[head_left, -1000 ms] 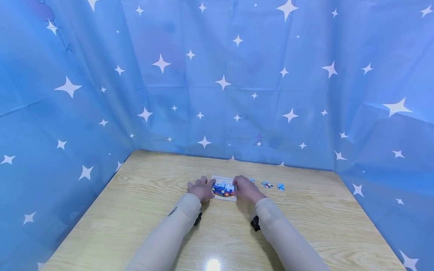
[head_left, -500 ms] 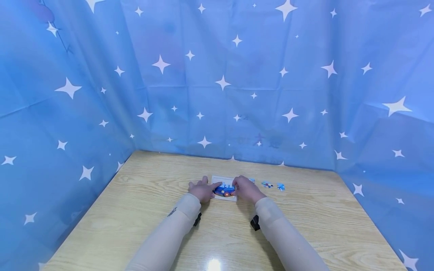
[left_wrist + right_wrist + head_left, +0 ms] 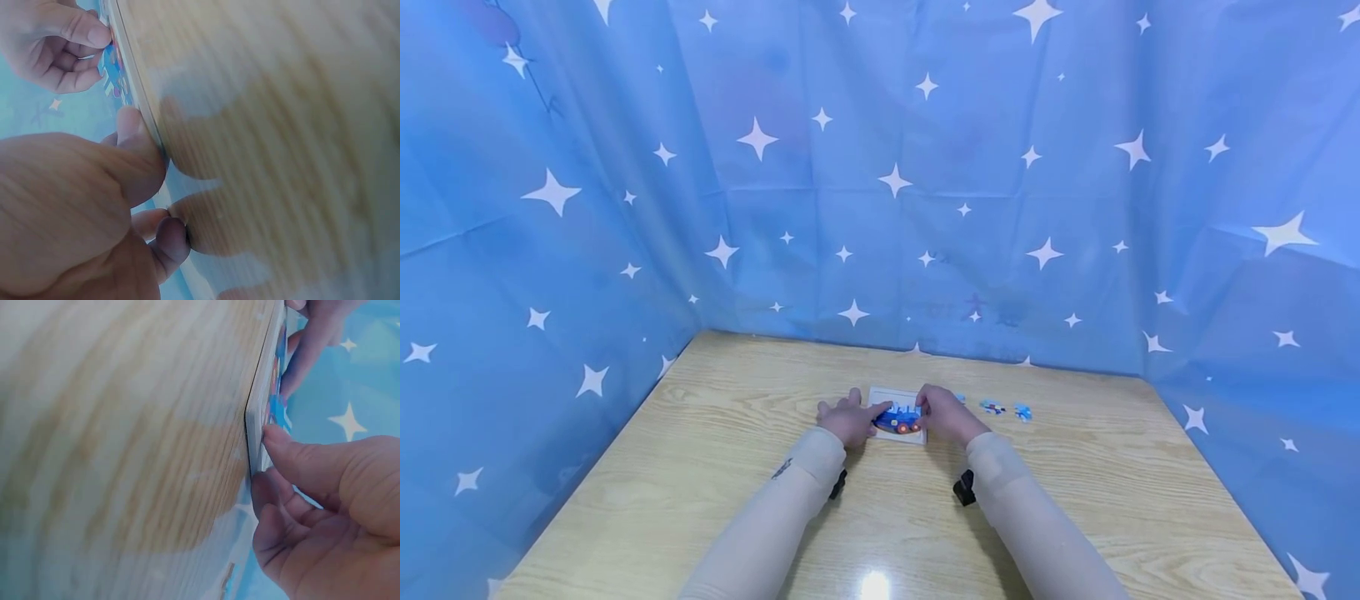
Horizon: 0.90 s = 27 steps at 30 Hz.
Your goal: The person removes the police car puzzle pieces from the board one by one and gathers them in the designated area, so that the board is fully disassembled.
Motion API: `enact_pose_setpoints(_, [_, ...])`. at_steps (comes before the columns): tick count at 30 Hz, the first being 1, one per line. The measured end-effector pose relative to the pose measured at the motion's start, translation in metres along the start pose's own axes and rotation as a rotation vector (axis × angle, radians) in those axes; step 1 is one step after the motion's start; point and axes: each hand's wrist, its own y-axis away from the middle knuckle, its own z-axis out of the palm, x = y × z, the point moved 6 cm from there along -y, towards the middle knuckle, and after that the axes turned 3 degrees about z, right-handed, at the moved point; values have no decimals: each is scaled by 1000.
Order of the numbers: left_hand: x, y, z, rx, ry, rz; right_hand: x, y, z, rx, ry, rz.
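Observation:
A small jigsaw puzzle [image 3: 897,420] in a pale frame lies on the table, its picture a blue vehicle with orange-red wheels. At its left side, my left hand [image 3: 848,423] reaches its straight index finger onto the picture; its thumb [image 3: 134,140] rests at the near edge. My right hand [image 3: 949,414] holds the right end with bent fingers. The right thumb [image 3: 278,439] lies on the near right corner, and the other fingers [image 3: 275,528] curl beside the edge. Whether a separate piece lies under the right fingertips is hidden.
Several loose jigsaw pieces [image 3: 992,407] lie right of the puzzle, one partly behind my right hand. The wooden table [image 3: 715,492] ends at a blue star-patterned curtain [image 3: 820,250] at the back and sides.
My left index finger has moved right from the frame's left side onto the puzzle picture and stays there. My right hand has hardly moved at the right end.

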Motion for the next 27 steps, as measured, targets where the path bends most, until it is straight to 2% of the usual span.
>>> enact_pose_setpoints(9, [-1,0,0,-5,-4,5,-2,0,2,26,15,11])
enact_pose_setpoints(15, [-2,-1,1,-6,3,-2,-3,0,4,33,49,-16])
enact_pose_setpoints(20, [-2,-1,1,-9,-5,-8,-2,1,3,35,33,-45])
enact_pose_setpoints(27, [-7,-15,14,-5,-25,-5,3,3,2,20,29,-63])
